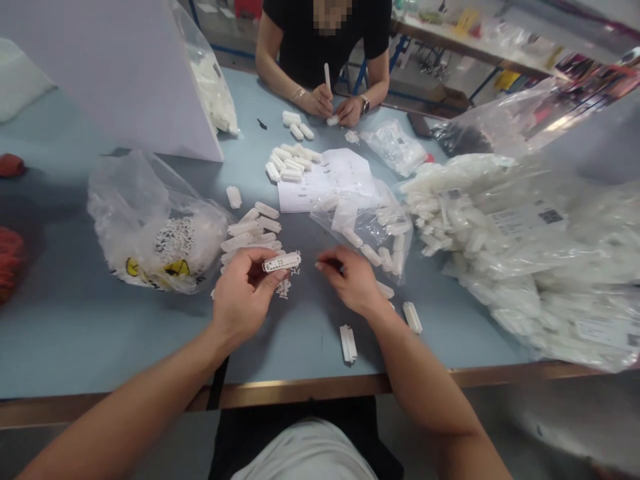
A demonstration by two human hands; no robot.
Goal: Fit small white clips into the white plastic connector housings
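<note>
Above the table (100, 340), left fingers (270, 283) pinch a bar (281, 262); right fingers (331, 255) half-curled, contents unclear.

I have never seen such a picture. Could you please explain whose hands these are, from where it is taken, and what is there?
There is no machine: one camera, worn on a person's head, looks down at that person's left hand and right hand. The left hand holds a white piece; whether the right one pinches anything is unclear. On the blue table lie more white pieces, a printed sheet and clear plastic bags. Opposite, a co-worker holds a white pen-like tool.
</note>
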